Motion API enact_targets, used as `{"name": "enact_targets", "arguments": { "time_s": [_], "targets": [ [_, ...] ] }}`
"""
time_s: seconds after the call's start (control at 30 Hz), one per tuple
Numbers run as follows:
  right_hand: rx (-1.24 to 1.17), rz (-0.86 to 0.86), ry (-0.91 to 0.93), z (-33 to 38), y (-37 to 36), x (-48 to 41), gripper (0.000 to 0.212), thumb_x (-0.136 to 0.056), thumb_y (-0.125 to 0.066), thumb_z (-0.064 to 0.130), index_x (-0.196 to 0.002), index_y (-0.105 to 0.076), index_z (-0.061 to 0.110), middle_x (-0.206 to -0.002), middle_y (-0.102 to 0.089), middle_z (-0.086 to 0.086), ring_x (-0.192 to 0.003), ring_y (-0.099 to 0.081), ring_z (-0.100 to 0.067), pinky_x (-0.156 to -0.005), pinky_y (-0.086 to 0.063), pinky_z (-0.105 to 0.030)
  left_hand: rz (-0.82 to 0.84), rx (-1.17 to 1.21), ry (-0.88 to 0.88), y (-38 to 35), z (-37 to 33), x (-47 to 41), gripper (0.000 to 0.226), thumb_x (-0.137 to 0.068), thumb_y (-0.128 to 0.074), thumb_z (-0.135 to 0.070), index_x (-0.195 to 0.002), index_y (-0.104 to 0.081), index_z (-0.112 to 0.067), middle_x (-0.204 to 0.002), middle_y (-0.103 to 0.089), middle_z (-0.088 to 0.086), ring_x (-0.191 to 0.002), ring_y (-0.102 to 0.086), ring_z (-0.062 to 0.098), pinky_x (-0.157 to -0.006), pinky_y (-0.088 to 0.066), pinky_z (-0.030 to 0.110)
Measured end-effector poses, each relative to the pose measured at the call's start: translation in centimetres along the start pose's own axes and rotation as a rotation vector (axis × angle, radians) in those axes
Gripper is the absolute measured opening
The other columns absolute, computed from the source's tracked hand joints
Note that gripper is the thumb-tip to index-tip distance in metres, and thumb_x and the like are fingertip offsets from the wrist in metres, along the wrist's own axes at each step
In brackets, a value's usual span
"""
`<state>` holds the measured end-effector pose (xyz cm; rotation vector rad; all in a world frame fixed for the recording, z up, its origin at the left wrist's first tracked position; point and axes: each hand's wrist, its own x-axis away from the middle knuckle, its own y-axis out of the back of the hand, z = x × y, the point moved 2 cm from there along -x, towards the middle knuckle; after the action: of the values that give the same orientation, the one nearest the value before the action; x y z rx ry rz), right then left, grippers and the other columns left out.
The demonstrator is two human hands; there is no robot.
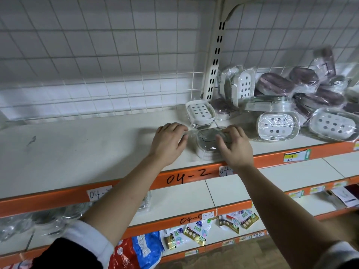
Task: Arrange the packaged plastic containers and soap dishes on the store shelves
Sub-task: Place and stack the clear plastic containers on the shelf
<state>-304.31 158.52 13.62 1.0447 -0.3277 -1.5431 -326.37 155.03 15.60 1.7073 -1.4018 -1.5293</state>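
A clear-lidded soap dish in a plastic wrapper [206,141] lies near the front of the white top shelf [87,150]. My left hand [168,143] touches its wrapper on the left side with relaxed fingers. My right hand [234,147] lies over its right side, fingers curled onto the lid. Just behind stands a white perforated soap dish [200,111]. To the right sits a loose heap of wrapped soap dishes [291,101], white, clear and purple.
An orange shelf edge [186,176] marked 04-2 runs below my hands. A slotted upright post [213,63] and wire grid back the shelf. Lower shelves hold clear wrapped containers [38,220] at left and small packets [194,232].
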Motion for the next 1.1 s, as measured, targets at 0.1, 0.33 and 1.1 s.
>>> {"name": "enact_targets", "arguments": {
  "time_s": [0.1,0.33,1.1],
  "targets": [
    [0.071,0.009,0.009,0.1,-0.1,0.1,0.042,-0.091,-0.056,0.050,-0.114,-0.056,0.015,-0.118,-0.054,-0.005,-0.106,-0.054,-0.026,-0.076,-0.052,-0.041,0.079,0.064,-0.030,-1.2,-0.6,-3.6,0.029,-0.097,-0.051,-0.021,-0.121,-0.062,-0.008,-0.122,-0.062,0.010,-0.114,-0.056,0.030,-0.096,-0.042,0.041],
    [0.092,0.008,0.001,0.2,-0.2,-0.1,0.051,-0.085,-0.047,0.057,-0.115,-0.054,0.016,-0.119,-0.052,-0.003,-0.109,-0.054,-0.027,-0.077,-0.052,-0.041,0.188,0.163,-0.056,-4.7,-0.9,-9.9,0.035,-0.099,-0.045,-0.013,-0.132,-0.056,-0.008,-0.139,-0.054,0.010,-0.129,-0.048,0.026,-0.104,-0.037,0.032],
    [0.125,0.011,0.007,-0.1,-0.3,-0.2,0.047,-0.087,-0.045,0.054,-0.115,-0.054,0.018,-0.120,-0.051,-0.002,-0.110,-0.051,-0.027,-0.073,-0.051,-0.042,-0.217,0.040,0.032,-2.0,3.3,-5.3,0.046,-0.093,-0.055,-0.004,-0.136,-0.056,-0.021,-0.148,-0.032,0.023,-0.095,-0.061,0.040,-0.079,-0.055,0.043]
  ]
}}
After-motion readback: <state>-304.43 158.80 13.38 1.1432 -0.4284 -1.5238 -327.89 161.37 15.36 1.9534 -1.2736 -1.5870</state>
